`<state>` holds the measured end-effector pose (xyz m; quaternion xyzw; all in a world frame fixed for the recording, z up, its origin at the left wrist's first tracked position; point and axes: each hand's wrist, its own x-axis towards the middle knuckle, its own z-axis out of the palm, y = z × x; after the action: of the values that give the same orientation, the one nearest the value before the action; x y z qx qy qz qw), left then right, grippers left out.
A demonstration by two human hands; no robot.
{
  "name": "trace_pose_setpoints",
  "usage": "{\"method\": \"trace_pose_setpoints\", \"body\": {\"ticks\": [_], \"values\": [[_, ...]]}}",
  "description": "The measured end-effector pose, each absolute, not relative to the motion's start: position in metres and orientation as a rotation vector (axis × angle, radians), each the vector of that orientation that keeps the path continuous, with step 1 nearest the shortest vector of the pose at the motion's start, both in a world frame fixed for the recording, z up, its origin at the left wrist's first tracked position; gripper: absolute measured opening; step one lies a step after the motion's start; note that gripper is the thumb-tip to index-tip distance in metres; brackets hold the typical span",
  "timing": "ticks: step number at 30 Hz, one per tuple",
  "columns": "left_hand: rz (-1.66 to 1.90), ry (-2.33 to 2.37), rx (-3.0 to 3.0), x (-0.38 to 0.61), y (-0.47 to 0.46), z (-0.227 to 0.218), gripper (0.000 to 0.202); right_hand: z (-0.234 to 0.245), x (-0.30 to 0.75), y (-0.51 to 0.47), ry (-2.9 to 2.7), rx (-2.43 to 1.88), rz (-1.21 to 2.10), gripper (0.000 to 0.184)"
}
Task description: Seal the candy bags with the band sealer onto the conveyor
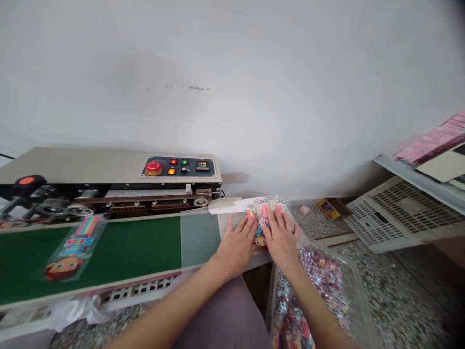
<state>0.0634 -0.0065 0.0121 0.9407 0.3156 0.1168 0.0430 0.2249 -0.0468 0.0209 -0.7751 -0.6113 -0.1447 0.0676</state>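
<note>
My left hand lies with its fingers spread over the left side of several clear plastic packets. These packets show a cartoon figure and pastel-coloured strips. My right hand presses flat on their right side, fingers stretched out. Both palms hide much of the packets, which rest on a pale surface at the right end of a sealing machine. Another such packet lies on the machine's green conveyor belt, far to the left of my hands.
A control panel with a red button and lit switches faces me. Below my right arm is a large plastic-lined container of shiny packets. To the right are a tilted white crate, a small box and a shelf with pink boxes.
</note>
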Motion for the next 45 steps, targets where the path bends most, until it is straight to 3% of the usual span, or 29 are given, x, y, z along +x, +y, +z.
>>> {"method": "trace_pose_setpoints", "body": {"ticks": [6,10,18,25,34,37,39,45], "values": [[0.221,1.006,2.855,0.014,0.000,0.029,0.059,0.019,0.190,-0.041,-1.873,-2.237,-0.463,0.061],[0.349,1.057,2.657,0.021,-0.003,0.040,0.051,0.029,0.189,-0.037,-1.893,-2.244,-0.417,0.055],[0.447,1.095,2.753,0.044,-0.009,0.007,0.054,0.029,0.205,-0.034,-1.973,-2.292,-0.420,0.049],[0.303,1.124,2.824,-0.005,-0.004,0.014,0.055,0.028,0.183,-0.038,-2.076,-2.150,-0.429,0.050],[0.118,1.289,2.837,-0.074,0.001,0.021,0.051,0.031,0.108,-0.021,-2.006,-2.166,-0.220,0.059],[0.138,1.428,2.785,-0.089,0.000,0.030,0.048,0.043,0.111,-0.016,-2.039,-2.075,-0.123,0.045],[0.220,1.484,2.740,-0.083,-0.003,0.036,0.046,0.050,0.122,-0.007,-2.066,-1.971,-0.031,0.036],[0.325,1.188,2.770,-0.017,-0.026,0.028,0.053,0.049,0.146,0.036,-2.063,-1.806,0.242,0.043]]}}
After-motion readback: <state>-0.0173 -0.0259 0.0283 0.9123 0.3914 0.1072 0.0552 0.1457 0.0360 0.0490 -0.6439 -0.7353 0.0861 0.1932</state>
